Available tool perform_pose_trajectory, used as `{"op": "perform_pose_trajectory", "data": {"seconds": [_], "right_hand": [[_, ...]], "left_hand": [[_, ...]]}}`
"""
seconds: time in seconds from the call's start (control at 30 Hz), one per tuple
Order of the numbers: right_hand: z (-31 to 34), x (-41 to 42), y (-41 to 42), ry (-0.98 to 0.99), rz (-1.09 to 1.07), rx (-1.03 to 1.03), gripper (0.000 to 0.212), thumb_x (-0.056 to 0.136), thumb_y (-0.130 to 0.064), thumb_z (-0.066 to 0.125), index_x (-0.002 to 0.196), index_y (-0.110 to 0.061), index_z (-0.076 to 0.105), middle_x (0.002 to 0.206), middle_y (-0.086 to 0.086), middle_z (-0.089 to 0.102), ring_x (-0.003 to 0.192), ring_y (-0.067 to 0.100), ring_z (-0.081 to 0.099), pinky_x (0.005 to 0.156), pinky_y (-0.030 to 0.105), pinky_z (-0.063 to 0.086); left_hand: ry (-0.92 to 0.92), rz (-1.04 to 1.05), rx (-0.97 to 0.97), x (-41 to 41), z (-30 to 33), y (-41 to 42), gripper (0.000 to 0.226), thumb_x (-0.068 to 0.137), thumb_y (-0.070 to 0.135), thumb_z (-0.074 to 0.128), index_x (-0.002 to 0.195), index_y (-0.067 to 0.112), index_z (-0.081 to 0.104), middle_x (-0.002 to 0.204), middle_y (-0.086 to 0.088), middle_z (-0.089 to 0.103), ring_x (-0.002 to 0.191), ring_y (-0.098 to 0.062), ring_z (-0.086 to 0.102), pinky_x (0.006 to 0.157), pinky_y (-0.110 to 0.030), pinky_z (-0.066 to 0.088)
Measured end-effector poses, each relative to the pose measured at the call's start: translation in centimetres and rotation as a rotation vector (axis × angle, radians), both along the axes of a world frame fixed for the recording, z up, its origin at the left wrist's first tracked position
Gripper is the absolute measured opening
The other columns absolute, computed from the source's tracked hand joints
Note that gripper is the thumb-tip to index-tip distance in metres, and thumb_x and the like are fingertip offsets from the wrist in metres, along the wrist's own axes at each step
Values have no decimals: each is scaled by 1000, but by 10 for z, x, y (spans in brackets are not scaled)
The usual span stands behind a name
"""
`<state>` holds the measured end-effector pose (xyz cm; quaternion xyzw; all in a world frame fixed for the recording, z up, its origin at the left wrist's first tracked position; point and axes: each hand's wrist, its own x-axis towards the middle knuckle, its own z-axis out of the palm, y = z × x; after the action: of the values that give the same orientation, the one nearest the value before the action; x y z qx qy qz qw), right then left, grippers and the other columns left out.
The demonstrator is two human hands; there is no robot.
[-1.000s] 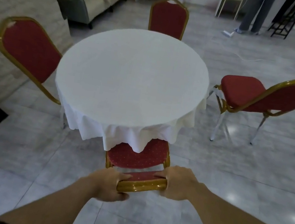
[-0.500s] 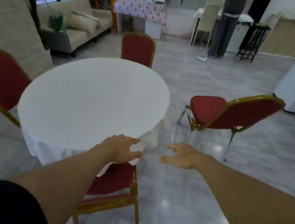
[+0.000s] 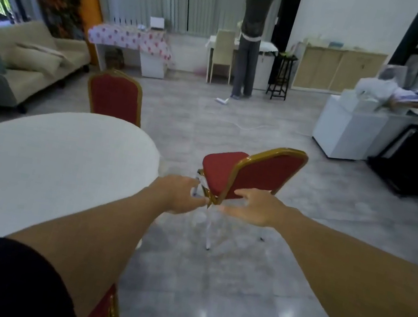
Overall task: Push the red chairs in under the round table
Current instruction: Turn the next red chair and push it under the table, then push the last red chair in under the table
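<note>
The round table (image 3: 43,157) with its white cloth fills the left. A red chair with a gold frame (image 3: 260,176) stands apart from the table on the right, its back turned toward me. Both my arms stretch out toward it. My left hand (image 3: 179,195) and my right hand (image 3: 257,209) hover in front of it, fingers apart, holding nothing. A second red chair (image 3: 115,95) sits tucked at the table's far side. The back of a third red chair (image 3: 105,313) shows under my left arm at the table's near edge.
A person (image 3: 251,40) stands at the far wall by a white desk and chair. A beige sofa (image 3: 32,63) lies at the left, a white cabinet (image 3: 347,129) at the right, a cable on the grey tiled floor (image 3: 208,284).
My hands let go of the near chair's back, which now sits pushed in at the table. My view swung right and both hands moved out toward the chair on the right.
</note>
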<state>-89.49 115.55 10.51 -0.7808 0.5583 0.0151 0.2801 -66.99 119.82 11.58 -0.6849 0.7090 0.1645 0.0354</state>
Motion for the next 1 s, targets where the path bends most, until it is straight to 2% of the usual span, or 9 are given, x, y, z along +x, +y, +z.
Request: {"op": "perform_pose_trajectory", "data": {"seconds": [0.07, 0.2, 0.37, 0.47, 0.57, 0.63, 0.73, 0.83, 1.0], "right_hand": [[3, -19, -30, 23, -15, -3, 135, 52, -101, 55, 162, -26, 37, 169, 1, 38, 153, 27, 38, 122, 48, 37], [7, -53, -91, -5, -100, -39, 135, 51, -95, 65, 163, -26, 35, 169, 1, 40, 151, 24, 43, 121, 46, 39], [22, -90, -165, 3, -126, -89, 111, 75, -76, 76, 163, -23, 35, 165, -1, 44, 149, 23, 44, 118, 39, 40], [29, -111, -197, -18, -142, -77, 86, 82, -64, 80, 154, -29, 48, 141, -13, 55, 132, 17, 55, 100, 28, 42], [28, -128, -231, -31, -176, -77, 79, 69, -73, 82, 139, -41, 59, 127, -14, 71, 108, 6, 67, 96, 29, 52], [17, -143, -264, -18, -176, -75, 100, 60, -82, 80, 145, -38, 55, 136, -11, 69, 121, 12, 65, 106, 38, 52], [10, -161, -306, 23, -138, -66, 119, 64, -79, 81, 162, -31, 33, 165, 0, 44, 150, 26, 42, 120, 46, 39], [0, -174, -345, 38, -81, -61, 121, 67, -75, 83, 165, -32, 26, 171, 3, 34, 155, 28, 33, 121, 45, 34], [-27, -191, -410, 83, 28, -31, 127, 64, -74, 87, 166, -35, 22, 171, 3, 33, 155, 28, 33, 122, 47, 34]], "left_hand": [[3, -25, -23, -18, 0, -42, 83, 97, 73, 44, 163, 25, 31, 167, -7, 39, 150, -33, 40, 119, -48, 36], [32, -75, -43, -51, 5, -118, 86, 96, 74, 44, 165, 24, 29, 167, -7, 40, 150, -33, 40, 118, -49, 37], [32, -135, -18, -88, 16, -203, 84, 98, 70, 46, 163, 21, 31, 165, -10, 42, 148, -34, 43, 118, -48, 38], [35, -143, -9, -107, 11, -250, 89, 94, 75, 47, 164, 23, 29, 165, -11, 41, 148, -36, 42, 118, -51, 38], [24, -159, 6, -125, 4, -286, 89, 92, 75, 49, 163, 25, 31, 163, -11, 44, 144, -36, 46, 115, -52, 41], [21, -147, 12, -140, -4, -315, 89, 90, 77, 49, 162, 28, 33, 161, -10, 46, 143, -36, 47, 115, -55, 40], [38, -115, 16, -158, -17, -350, 93, 83, 81, 48, 161, 33, 34, 162, -6, 46, 146, -36, 44, 117, -60, 35], [43, -85, 33, -171, -31, -376, 97, 81, 82, 49, 163, 33, 30, 165, -5, 42, 149, -35, 41, 118, -62, 33], [47, 27, 97, -187, -63, -409, 100, 84, 76, 59, 165, 30, 24, 167, -5, 38, 151, -34, 39, 118, -61, 34]]}}
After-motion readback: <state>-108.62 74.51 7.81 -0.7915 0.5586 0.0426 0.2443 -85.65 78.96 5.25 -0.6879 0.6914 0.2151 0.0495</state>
